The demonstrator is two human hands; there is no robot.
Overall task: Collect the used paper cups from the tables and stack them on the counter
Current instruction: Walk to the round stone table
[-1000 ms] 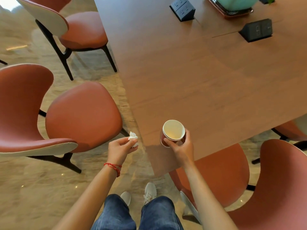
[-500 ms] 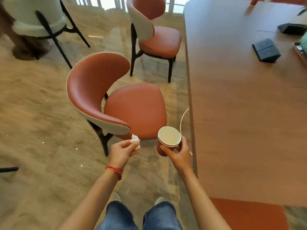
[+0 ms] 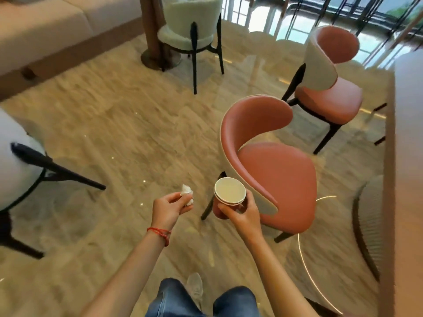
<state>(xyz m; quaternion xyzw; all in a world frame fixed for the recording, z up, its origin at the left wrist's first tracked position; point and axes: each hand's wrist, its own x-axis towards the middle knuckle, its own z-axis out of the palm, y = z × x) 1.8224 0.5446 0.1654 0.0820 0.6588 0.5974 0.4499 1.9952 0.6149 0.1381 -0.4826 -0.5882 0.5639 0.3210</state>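
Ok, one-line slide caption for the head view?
Right hand carries nested paper cups, left hand pinches crumpled tissue, beside terracotta chair.

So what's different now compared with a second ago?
The person has turned away from the table, now at the right edge of view, and faces the open floor and chairs. The grips are unchanged: the right hand still holds the paper cups, and the left hand still pinches the crumpled tissue.

Open floor point(image 3: 119, 138) lies ahead-left; a red chair point(image 3: 272, 177) blocks the right.
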